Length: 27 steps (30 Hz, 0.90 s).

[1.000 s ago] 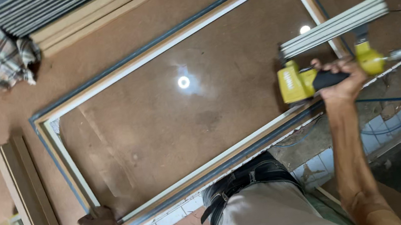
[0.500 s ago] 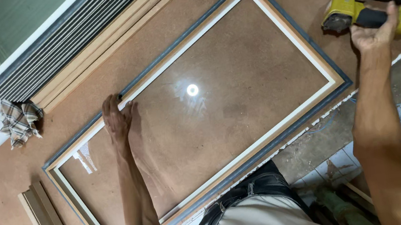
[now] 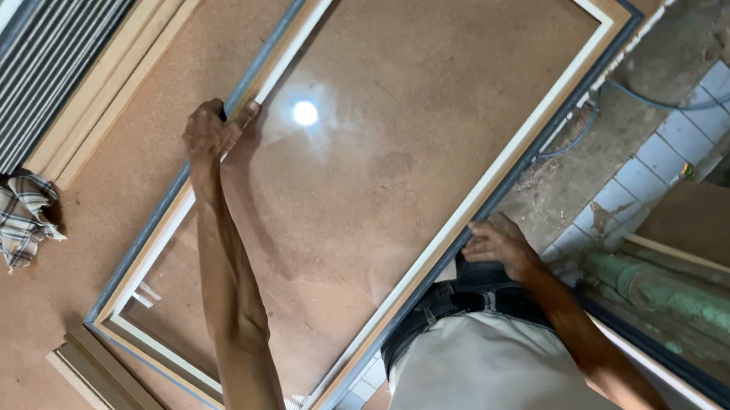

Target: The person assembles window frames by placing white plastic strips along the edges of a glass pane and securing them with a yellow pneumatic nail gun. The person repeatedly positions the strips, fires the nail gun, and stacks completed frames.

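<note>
A large rectangular picture frame (image 3: 570,105) with a grey outer edge, a wooden band, a white inner strip and a glass pane lies flat on the brown board tabletop (image 3: 69,257). My left hand (image 3: 211,127) reaches across the glass and grips the frame's far long side, fingers curled over the grey edge. My right hand (image 3: 496,243) rests on the near long side, close to my waist, fingers spread on the edge. A round light reflection (image 3: 305,113) shows on the glass just right of my left hand.
A stack of framed panels and mouldings (image 3: 39,77) lies at the upper left, a checked cloth (image 3: 11,214) beside it. Wooden moulding strips (image 3: 122,402) lie at the lower left. A blue hose (image 3: 691,94) runs over the tiled floor on the right, above a green pipe (image 3: 707,312).
My right hand let go of the yellow nail gun and came down to the frame's near edge. My left hand moved from the glass up to the far edge. The view shifted closer.
</note>
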Motion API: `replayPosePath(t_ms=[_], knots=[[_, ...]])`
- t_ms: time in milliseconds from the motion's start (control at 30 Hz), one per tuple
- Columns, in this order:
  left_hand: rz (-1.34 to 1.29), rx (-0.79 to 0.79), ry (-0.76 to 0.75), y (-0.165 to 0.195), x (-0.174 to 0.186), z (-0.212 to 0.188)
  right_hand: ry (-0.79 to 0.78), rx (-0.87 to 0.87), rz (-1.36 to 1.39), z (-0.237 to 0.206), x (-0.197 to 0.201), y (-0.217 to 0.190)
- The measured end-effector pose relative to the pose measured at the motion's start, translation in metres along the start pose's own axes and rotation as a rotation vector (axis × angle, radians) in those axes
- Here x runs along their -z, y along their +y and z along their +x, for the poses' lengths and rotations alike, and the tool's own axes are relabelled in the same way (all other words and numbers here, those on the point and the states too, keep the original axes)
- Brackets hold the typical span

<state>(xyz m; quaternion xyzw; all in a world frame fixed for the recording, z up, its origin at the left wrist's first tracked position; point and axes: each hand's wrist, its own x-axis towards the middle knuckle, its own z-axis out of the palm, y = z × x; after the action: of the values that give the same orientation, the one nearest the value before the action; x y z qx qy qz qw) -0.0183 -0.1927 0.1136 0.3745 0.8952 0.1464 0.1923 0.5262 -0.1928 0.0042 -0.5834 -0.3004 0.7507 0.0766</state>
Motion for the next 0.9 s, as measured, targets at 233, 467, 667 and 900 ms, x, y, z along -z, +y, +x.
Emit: replayPosePath(t_ms=[233,467,667,900], knots=[[0.059,-0.25,0.187,0.041,0.058,-0.076,-0.107,0.199,0.276,-0.019,-0.011,0.02],[-0.205,-0.397,0.426,0.094,0.111,-0.306,-0.098,0.438,0.718,-0.05,0.033,0.017],[-0.454,-0.353,0.592,0.133,0.079,-0.441,-0.222,0.657,0.926,-0.075,0.113,-0.049],[-0.754,-0.419,0.613,0.159,-0.025,-0.48,0.008,0.764,0.911,-0.1,0.237,-0.042]])
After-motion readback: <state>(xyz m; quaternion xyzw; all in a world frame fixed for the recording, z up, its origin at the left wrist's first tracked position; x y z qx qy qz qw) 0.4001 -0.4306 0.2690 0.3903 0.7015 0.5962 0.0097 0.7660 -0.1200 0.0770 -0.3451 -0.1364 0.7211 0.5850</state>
